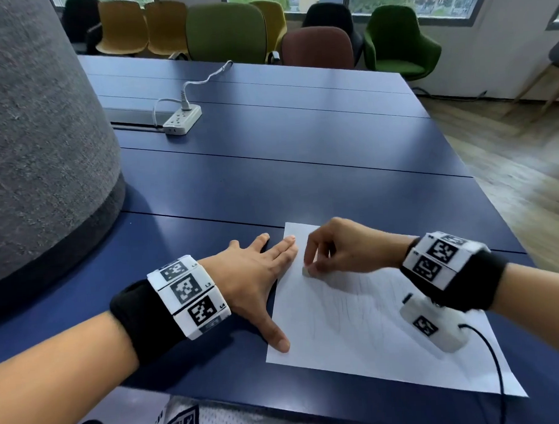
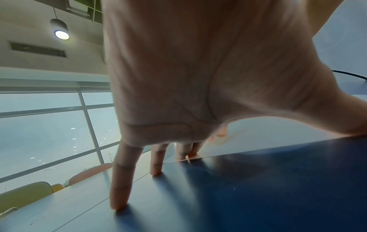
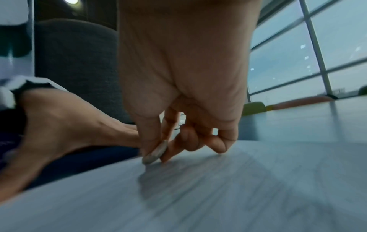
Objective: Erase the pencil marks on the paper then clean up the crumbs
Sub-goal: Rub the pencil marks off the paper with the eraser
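Two hands work the white sheet of paper (image 1: 357,330) at lower right of the head view: the left hand (image 1: 252,277) lies flat, fingers spread, pinning its edge, while the right hand (image 1: 343,247) pinches a small grey eraser (image 1: 307,271) against it. Erasing is in hand, I judge; faint pencil marks (image 1: 356,304) remain, calling for firm strokes downward. Only the right wrist view shows the eraser's rounded tip touching paper.

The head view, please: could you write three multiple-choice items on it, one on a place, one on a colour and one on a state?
1. Where does the left hand rest?
A. on the paper's left edge
B. on the power strip
C. on a chair

2. What colour is the table?
A. white
B. dark blue
C. red

3. How is the right hand's grip?
A. flat and open
B. fist, holding nothing
C. pinching the eraser

Answers:
1 A, fingers spread across the paper edge.
2 B, blue panels.
3 C, eraser on the sheet.
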